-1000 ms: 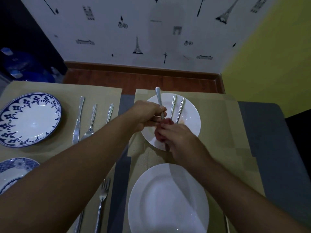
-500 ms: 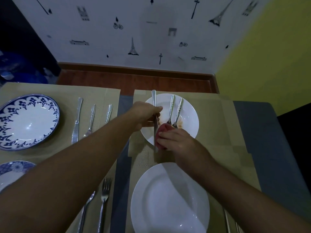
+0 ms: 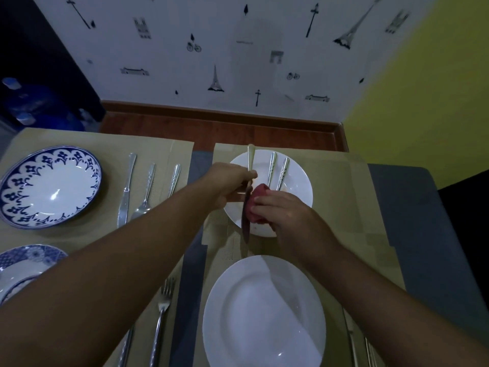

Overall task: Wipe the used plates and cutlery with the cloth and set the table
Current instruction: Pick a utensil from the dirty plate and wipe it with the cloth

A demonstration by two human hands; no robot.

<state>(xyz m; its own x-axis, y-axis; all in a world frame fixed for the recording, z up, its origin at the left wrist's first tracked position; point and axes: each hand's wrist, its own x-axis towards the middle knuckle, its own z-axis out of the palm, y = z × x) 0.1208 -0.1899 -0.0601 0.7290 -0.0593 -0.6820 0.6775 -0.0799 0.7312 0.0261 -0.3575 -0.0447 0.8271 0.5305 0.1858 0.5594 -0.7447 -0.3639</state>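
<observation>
While the L hand [image 3: 227, 186] grips a knife [image 3: 246, 223] by its handle, fingers [image 3: 247, 176] curled tight round it, the R hand [image 3: 287, 214] pinches a red cloth [image 3: 258, 193] against the blade approx. mid-length. The knife runs 12-to-6, handle end at 12 o'clock and tip at 6, over the 9 o'clock side of a small white plate [image 3: 299, 189]. Can't tell if the blade touches the plate. R fingers [image 3: 264, 201] are bunched on the cloth; the thumb is hidden.

Two more cutlery pcs [image 3: 272, 165] lie on that plate, handles toward 12 o'clock, just beside the cloth at its 1 o'clock. Their working ends are hidden behind cloth & hand.

The small plate sits on a beige placemat [image 3: 344, 194] on the grey worktop [image 3: 423, 234]. At its 6 o'clock, on the same mat and apart from it, is a large white plate [image 3: 264, 327]. Thin cutlery handles [image 3: 353, 340] show at that plate's 4 o'clock, cut off by the frame edge.

Over at 9 o'clock, on a second placemat [image 3: 79, 139], is a blue-patterned plate [image 3: 50, 186]. At its 3 o'clock lie a table knife [image 3: 127, 189], a fork [image 3: 146, 192] & a third pc [image 3: 174, 178] in a row, lower ends partly behind the L forearm. Another blue plate [image 3: 21, 263] sits at 8 o'clock, partly covered by the forearm. A lone fork [image 3: 162, 311] lies at the large plate's 9 o'clock, tines toward 12.
</observation>
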